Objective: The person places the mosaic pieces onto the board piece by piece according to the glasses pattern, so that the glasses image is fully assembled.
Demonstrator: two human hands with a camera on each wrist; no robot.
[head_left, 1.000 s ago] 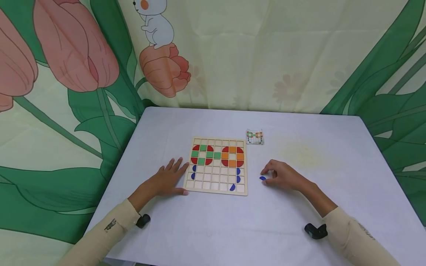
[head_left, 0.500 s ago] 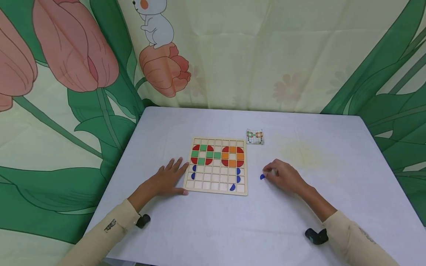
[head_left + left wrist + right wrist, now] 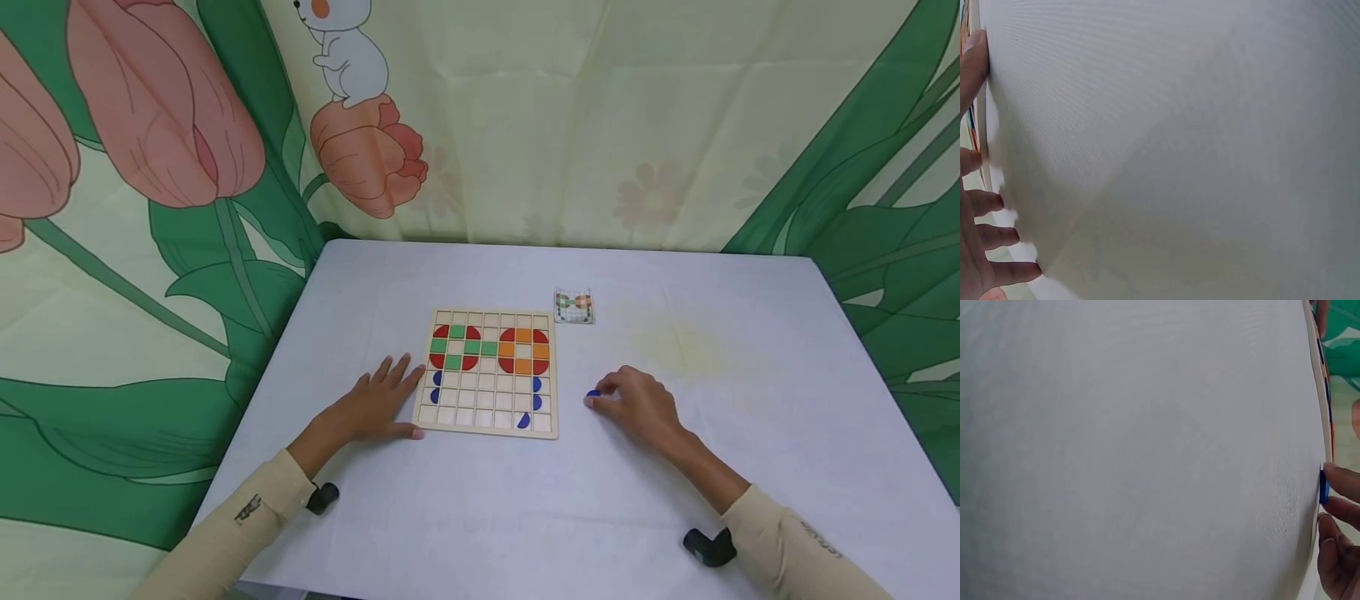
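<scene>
A square wooden grid board [image 3: 483,404] lies on the white table, with red, green, orange and blue flat pieces set in its cells. My left hand [image 3: 378,404] rests flat at the board's left edge, fingers spread, the thumb near its lower left corner. To the right of the board, my right hand [image 3: 637,404] pinches a small blue rounded piece [image 3: 593,392] between thumb and finger, close over the table. The right wrist view shows this blue piece [image 3: 1323,487] edge-on between the fingertips. A blue piece [image 3: 523,420] sits in the board's bottom row.
A small pattern card [image 3: 573,307] with a printed coloured grid lies just beyond the board's upper right corner. The table [image 3: 690,308] stands against a cloth backdrop [image 3: 562,125] printed with tulips and a white animal.
My right hand has turned the blue piece between its fingers and shifted slightly, staying beside the board. The left hand and the board keep their places; the head view has tilted slightly.
</scene>
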